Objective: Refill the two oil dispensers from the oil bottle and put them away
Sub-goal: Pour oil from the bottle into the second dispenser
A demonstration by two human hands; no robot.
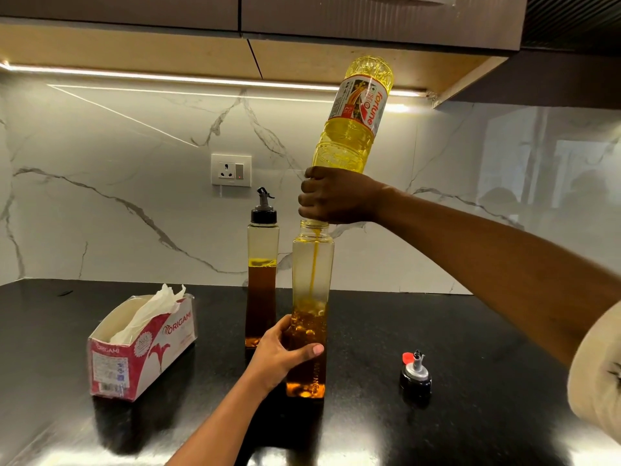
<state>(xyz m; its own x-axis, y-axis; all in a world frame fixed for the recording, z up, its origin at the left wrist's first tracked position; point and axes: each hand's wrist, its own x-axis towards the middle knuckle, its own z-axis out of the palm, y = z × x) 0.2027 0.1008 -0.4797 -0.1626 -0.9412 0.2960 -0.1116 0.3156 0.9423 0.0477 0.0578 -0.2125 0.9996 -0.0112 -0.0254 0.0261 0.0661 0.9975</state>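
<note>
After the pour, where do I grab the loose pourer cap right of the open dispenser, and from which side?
Grip the pourer cap by its round black collar, from above, fingers on opposite sides. It stands upright on the counter, spout and open red flap pointing up; the collar is its widest, firmest part, and its sides look unobstructed.

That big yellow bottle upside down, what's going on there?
A person's right hand tips the yellow plastic oil bottle, pouring a thin stream into the tall clear open dispenser, which the left hand grips low down. It is partly full. A black spout cap lies on the dark counter; a second, capped dispenser stands behind.
</note>
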